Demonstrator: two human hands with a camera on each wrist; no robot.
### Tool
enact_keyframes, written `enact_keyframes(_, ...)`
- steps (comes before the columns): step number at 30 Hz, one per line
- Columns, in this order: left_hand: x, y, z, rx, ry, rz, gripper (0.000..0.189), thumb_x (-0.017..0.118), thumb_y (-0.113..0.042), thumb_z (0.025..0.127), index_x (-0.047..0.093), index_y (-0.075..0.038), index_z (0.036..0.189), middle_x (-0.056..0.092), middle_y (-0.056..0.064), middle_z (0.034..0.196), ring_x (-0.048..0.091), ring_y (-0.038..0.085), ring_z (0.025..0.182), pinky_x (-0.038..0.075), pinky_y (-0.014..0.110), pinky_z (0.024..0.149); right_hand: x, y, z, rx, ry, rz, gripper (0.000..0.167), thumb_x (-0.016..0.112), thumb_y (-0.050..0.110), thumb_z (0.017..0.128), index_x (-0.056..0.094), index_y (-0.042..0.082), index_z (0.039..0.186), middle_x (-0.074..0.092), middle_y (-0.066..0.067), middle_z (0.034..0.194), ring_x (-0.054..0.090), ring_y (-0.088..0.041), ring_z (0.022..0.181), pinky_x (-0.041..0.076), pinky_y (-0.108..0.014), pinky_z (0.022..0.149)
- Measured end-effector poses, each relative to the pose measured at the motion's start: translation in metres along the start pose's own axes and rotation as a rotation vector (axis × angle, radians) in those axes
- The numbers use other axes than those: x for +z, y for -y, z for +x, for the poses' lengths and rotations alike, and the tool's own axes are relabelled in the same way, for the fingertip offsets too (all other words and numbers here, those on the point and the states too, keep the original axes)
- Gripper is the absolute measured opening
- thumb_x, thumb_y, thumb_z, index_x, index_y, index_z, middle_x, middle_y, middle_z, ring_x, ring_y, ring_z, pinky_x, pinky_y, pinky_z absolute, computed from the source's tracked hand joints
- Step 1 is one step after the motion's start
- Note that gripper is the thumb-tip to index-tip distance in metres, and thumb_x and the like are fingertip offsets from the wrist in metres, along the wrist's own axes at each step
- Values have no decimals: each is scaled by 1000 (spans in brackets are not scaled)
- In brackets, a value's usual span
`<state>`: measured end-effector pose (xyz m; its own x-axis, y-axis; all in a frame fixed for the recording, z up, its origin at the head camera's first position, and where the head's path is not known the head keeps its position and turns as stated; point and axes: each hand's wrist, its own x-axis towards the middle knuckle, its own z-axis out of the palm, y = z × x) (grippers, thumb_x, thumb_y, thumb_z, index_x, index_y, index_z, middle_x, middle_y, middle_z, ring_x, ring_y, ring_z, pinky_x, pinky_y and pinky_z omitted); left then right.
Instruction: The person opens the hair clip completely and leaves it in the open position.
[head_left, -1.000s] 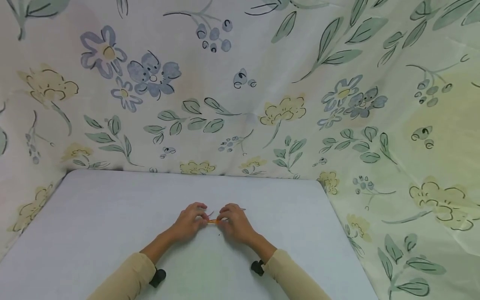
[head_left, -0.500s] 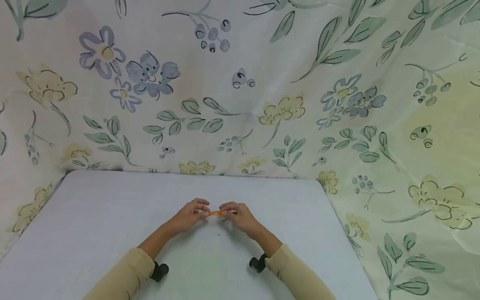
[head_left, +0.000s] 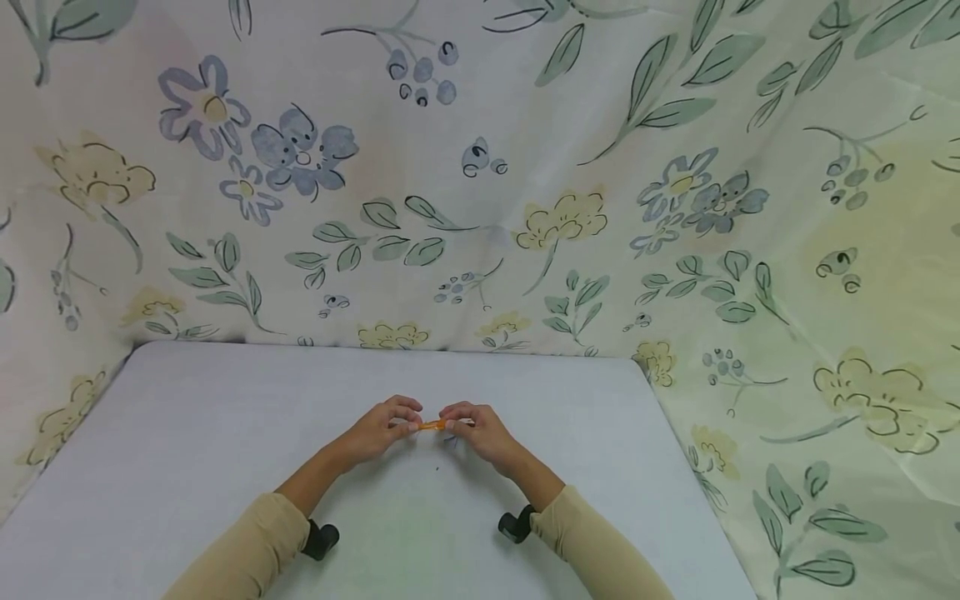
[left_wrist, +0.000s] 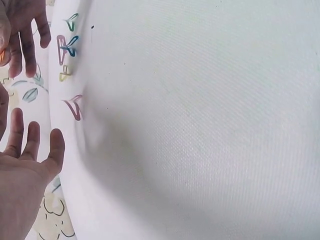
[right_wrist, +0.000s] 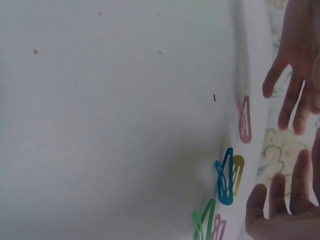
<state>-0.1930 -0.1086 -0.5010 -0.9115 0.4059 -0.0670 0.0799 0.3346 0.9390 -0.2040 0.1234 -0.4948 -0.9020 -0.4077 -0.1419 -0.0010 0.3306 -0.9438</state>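
Note:
An orange snap hair clip (head_left: 432, 425) is held up between both hands in the head view. My left hand (head_left: 386, 429) pinches its left end with thumb and fingertips. At the clip's right end, my right hand (head_left: 483, 433) grips it the same way. Only a sliver of orange shows at the edge of the left wrist view. Below the hands lie more snap clips, their two parts spread: a blue clip (right_wrist: 226, 182), a yellow clip (right_wrist: 239, 172), a green clip (right_wrist: 206, 220) and two pink ones, one pink clip (right_wrist: 245, 120) set apart from the rest.
A white table (head_left: 225, 433) spreads beneath both forearms, with a floral cloth (head_left: 480, 167) hanging behind it and at the sides. Small dark specks dot the tabletop. Black wrist cameras (head_left: 321, 542) are strapped at the cuffs of the beige sleeves (head_left: 600, 542).
Both hands have risen from low over the table and shifted slightly away from me, carrying the orange hair clip. Over the last half second they have hardly moved.

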Motion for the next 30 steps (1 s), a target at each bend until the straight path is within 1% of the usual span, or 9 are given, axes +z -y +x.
enact_keyframes(4, 0, 0, 1, -2, 4, 7, 14, 59, -12, 100, 67, -1, 105, 53, 12, 135, 42, 36, 133, 38, 54, 107, 0, 17, -8, -11, 13, -13, 16, 59, 4, 98, 72, -6, 100, 66, -12, 120, 52, -28, 122, 38, -53, 106)
enact_keyframes(7, 1, 1, 1, -14, -4, 8, 15, 60, -13, 99, 66, -2, 107, 54, 11, 132, 44, 34, 131, 39, 54, 107, 1, 25, -13, -35, 23, -19, 16, 60, 3, 97, 72, -7, 99, 66, -13, 118, 54, -25, 118, 42, -48, 102)
enact_keyframes(12, 0, 4, 1, 17, -5, 14, 14, 60, -12, 99, 66, 0, 105, 53, 16, 131, 45, 35, 129, 39, 55, 106, 2, 8, -6, -47, 15, -46, 15, 62, 5, 97, 74, -3, 98, 67, -9, 117, 55, -22, 116, 45, -41, 97)
enact_keyframes(15, 0, 4, 1, 38, -3, 22, 13, 60, -10, 99, 68, 0, 101, 52, 18, 131, 44, 36, 129, 39, 56, 105, 2, -2, -1, -33, 17, -58, 16, 61, 8, 98, 75, 1, 99, 66, -6, 118, 54, -20, 118, 44, -39, 97)
enact_keyframes(17, 1, 5, 1, 45, -11, 28, 12, 60, -9, 99, 68, -1, 100, 52, 18, 130, 45, 36, 128, 39, 56, 105, 1, -4, 0, -30, 20, -65, 16, 62, 10, 98, 75, 2, 99, 66, -4, 118, 54, -20, 117, 44, -37, 96)
enact_keyframes(20, 2, 6, 2, 64, -30, 58, 9, 61, -7, 98, 69, -3, 96, 53, 16, 128, 46, 35, 126, 39, 57, 104, 0, -6, 0, -58, 16, -104, 14, 63, 9, 97, 75, 3, 98, 66, -4, 115, 54, -21, 114, 45, -38, 95)
enact_keyframes(22, 5, 9, 3, 100, -50, 107, 7, 63, -4, 96, 69, -4, 93, 53, 16, 126, 47, 36, 124, 39, 58, 104, 1, -8, 1, -98, 2, -185, 12, 64, 8, 96, 76, 4, 96, 65, -3, 113, 54, -22, 113, 45, -40, 96)
enact_keyframes(27, 11, 17, 3, 175, -100, 301, 12, 68, -1, 91, 69, -12, 86, 53, 15, 127, 47, 36, 124, 36, 57, 107, 7, -15, -2, -250, -48, -543, 9, 67, 7, 94, 76, 11, 92, 61, -1, 111, 51, -22, 114, 42, -46, 101)
enact_keyframes(30, 14, 21, 1, 204, -107, 397, 15, 70, -2, 90, 68, -15, 83, 53, 14, 128, 48, 34, 123, 37, 56, 105, 10, -17, -5, -335, -70, -709, 9, 70, 7, 92, 77, 13, 92, 60, 0, 110, 51, -22, 115, 42, -46, 102)
